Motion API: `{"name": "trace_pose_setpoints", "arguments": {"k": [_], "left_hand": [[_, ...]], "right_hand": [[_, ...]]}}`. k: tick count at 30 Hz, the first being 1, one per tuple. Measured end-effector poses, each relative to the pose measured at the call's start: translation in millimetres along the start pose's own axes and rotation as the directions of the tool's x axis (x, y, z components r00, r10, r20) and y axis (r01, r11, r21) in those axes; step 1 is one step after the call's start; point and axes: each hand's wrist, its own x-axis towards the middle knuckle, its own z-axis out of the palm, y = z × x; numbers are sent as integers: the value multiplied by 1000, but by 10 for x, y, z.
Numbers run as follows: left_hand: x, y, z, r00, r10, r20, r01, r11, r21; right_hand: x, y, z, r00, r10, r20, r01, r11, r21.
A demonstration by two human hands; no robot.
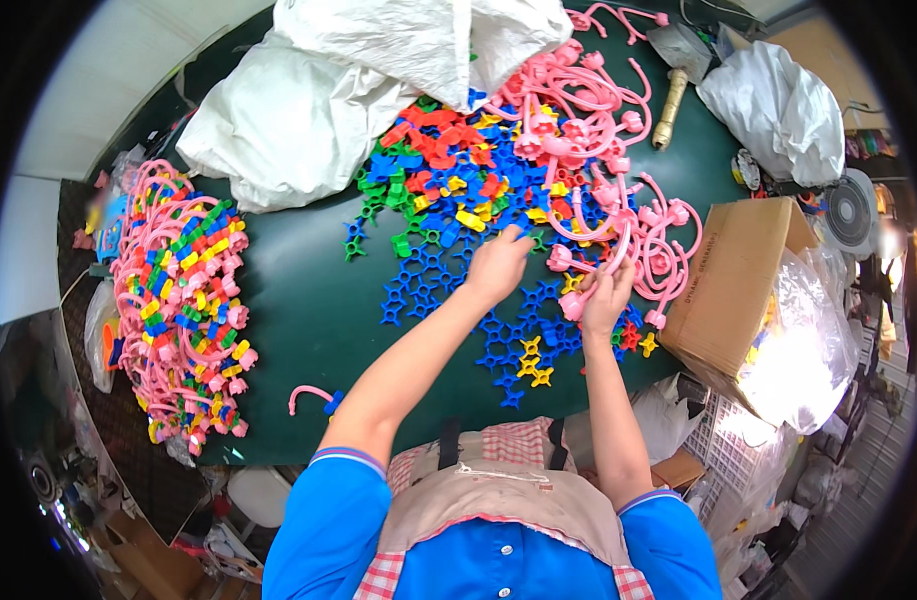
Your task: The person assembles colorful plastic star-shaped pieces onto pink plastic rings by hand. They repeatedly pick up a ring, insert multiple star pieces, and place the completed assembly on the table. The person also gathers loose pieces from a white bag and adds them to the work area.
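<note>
My right hand (608, 295) is closed round a pink bendy tube with a flower-shaped end (572, 304), just right of the middle of the table. To its left, my left hand (500, 268) is over the edge of a heap of small plastic connector pieces (443, 185), its fingers drawn together; whether a piece is in them is hidden. The connectors are blue, red, green and yellow, and many blue ones (408, 280) lie beside my left wrist. Yellow connectors (530, 360) sit between my forearms. More pink tubes (573, 90) are tangled beyond my right hand.
Pink tubes strung with coloured pieces (183, 310) form a tall stack at the left table edge. One pink tube (306, 390) lies near my left elbow. White sacks (278, 120) cover the far side. A cardboard box (723, 280) stands at the right, below a white bag (778, 105).
</note>
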Motion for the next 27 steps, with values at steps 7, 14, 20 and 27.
{"name": "trace_pose_setpoints", "arguments": {"k": [7, 14, 20, 27], "left_hand": [[187, -51, 350, 959, -15, 285, -73, 953, 293], [-417, 102, -197, 690, -375, 619, 677, 31, -735], [-797, 138, -178, 682, -421, 597, 494, -336, -802], [-746, 40, -331, 978, -187, 92, 167, 967, 191]], "right_hand": [[-96, -495, -367, 991, 100, 84, -110, 987, 120], [-646, -404, -217, 946, 319, 64, -319, 872, 372], [-865, -464, -168, 903, 421, 90, -410, 779, 475], [-917, -434, -620, 890, 449, -81, -333, 761, 556]]}}
